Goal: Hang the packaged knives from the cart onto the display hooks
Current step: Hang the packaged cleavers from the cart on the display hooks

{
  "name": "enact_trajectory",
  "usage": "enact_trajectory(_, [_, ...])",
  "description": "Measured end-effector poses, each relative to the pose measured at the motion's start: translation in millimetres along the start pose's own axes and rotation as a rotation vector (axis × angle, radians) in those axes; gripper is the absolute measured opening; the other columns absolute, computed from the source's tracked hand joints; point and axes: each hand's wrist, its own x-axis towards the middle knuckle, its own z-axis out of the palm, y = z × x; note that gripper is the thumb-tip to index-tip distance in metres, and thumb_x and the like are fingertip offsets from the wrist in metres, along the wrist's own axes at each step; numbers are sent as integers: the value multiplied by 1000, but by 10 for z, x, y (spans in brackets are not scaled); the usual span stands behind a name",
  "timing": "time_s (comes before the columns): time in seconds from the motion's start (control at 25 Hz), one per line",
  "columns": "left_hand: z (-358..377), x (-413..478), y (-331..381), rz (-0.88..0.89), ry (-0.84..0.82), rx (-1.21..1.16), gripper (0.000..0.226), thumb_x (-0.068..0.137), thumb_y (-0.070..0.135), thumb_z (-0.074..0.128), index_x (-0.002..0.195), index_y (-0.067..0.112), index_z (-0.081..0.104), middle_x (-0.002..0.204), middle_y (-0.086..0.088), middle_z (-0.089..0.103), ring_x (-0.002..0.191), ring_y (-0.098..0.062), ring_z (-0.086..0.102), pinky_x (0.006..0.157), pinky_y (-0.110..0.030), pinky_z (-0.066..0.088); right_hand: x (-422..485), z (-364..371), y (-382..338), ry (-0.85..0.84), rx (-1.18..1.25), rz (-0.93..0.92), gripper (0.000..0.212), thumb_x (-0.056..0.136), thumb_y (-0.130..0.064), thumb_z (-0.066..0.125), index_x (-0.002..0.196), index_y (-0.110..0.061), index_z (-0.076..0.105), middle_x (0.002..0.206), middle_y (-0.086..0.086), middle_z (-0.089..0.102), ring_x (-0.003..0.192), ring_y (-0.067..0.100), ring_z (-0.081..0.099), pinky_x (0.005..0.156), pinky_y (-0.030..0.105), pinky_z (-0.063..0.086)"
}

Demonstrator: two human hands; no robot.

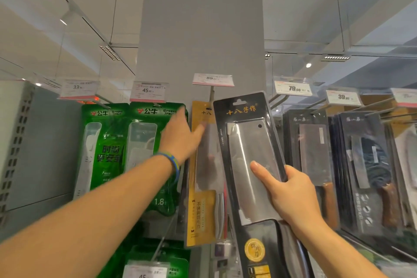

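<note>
My right hand (291,194) grips a black blister pack holding a steel cleaver (250,160), held upright and tilted slightly left in front of the display. Its hang hole is near the top, just right of the hook (211,95) under the 89 price tag (213,79). A yellow-carded knife pack (200,187) hangs on that hook. My left hand (180,135) reaches up with fingers apart and touches the top of the yellow pack.
Green power-strip packs (108,142) hang to the left under tags 33 and 45. Dark knife packs (316,153) hang on hooks to the right under tags 79 and 39. A grey pillar (203,29) rises behind the middle hook.
</note>
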Motion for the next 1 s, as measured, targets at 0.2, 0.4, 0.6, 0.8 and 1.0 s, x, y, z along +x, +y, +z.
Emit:
enact_trajectory(0.2, [-655,600,492,571,225,315,38,97,31,58,135,25,56,135,0,58,122,-23,50,97,-40,48,-57,102,-36,39,-4,-35,79,66,-88,58,60,-13,36,47,-5,34,45,11,32,50,37,30])
enact_trajectory(0.4, [-769,808,557,648,78,462,26,102,32,50,116,24,70,101,-3,72,94,-27,60,78,-40,49,-61,309,-99,29,51,-78,71,70,-82,60,56,-19,29,41,-11,37,41,8,35,49,32,26])
enact_trajectory(0.6, [-733,848,572,632,114,390,24,99,37,54,107,23,72,93,-2,74,81,-25,63,71,-34,46,97,539,-307,29,96,-125,65,76,-78,66,59,-18,47,52,-9,54,47,9,48,51,35,41])
enact_trajectory(0.8, [-758,821,553,658,133,430,28,100,38,53,109,22,73,88,-6,74,74,-27,59,68,-33,42,37,775,-287,9,132,-95,62,79,-75,65,77,-14,60,70,3,66,62,18,60,59,44,53])
enact_trajectory(1.0, [-794,829,604,674,103,503,33,102,39,48,108,18,72,85,-9,71,70,-26,53,64,-32,40,-141,819,-161,-29,96,-15,60,77,-74,65,62,-20,42,51,-13,52,47,5,45,46,26,32])
